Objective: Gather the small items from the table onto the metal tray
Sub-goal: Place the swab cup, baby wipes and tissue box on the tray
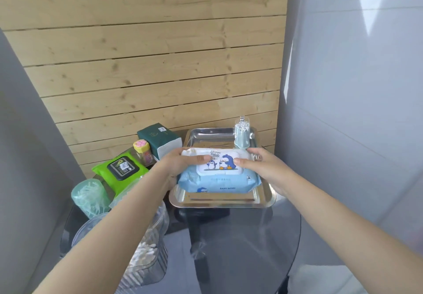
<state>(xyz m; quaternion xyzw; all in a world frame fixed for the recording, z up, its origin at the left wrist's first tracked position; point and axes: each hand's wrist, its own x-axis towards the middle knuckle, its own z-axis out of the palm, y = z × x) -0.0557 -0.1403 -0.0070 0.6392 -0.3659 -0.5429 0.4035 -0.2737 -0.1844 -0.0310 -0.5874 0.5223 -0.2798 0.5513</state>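
1. Both hands grip the blue baby-wipes pack (219, 174); the left hand (180, 167) clasps its left end with the thumb over the top, and the right hand (263, 167) clasps its right end the same way.
2. The pack sits over the near half of the metal tray (265, 198), which lies on the right side of the round glass table (251, 248); whether it already rests on the tray floor or hangs just above it I cannot tell.
3. Already on the tray: a slim swab holder (241, 134), upright at the far right corner; so I judge one item placed and a second nearly down.
4. Left to gather, all on the left of the table: a green wipes pack (121, 170); a dark green tissue pack (160, 141) far behind it; a small jar with a yellow lid (143, 151) between those two; a pale green tub (89, 197) lying on its side; a clear container of cotton swabs (146, 250) nearest, partly hidden by the left forearm.
5. My estimate: the task is under halfway; the free tray space beyond the blue pack looks tight for five more things, so stacking may be needed.
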